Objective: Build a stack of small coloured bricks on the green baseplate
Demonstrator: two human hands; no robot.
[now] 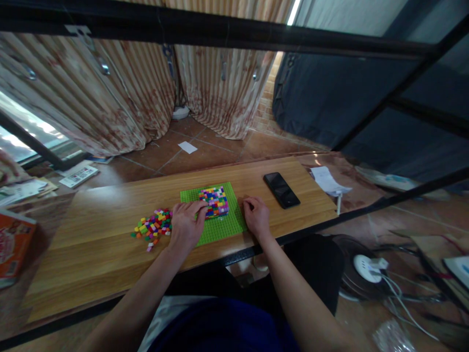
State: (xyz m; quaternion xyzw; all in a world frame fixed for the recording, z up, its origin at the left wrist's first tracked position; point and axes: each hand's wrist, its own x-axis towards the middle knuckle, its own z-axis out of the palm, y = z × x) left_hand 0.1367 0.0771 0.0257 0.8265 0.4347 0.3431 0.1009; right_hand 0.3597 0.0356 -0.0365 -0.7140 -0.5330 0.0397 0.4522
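Note:
A green studded baseplate (223, 227) lies on the wooden table (91, 244). A block of small multicoloured bricks (214, 199) covers its far middle. My left hand (186, 225) rests on the plate's left part, its fingers reaching to the near left edge of the brick block; whether it pinches a brick I cannot make out. My right hand (256, 216) lies at the plate's right edge with its fingers curled down onto the table, nothing visible in it. A heap of loose coloured bricks (153, 228) sits just left of my left hand.
A black phone (281, 189) lies face up to the right of the plate. A white paper slip (328, 180) hangs at the table's right end. An orange box (12, 244) stands at far left. A power strip (368, 267) with cables lies on the floor.

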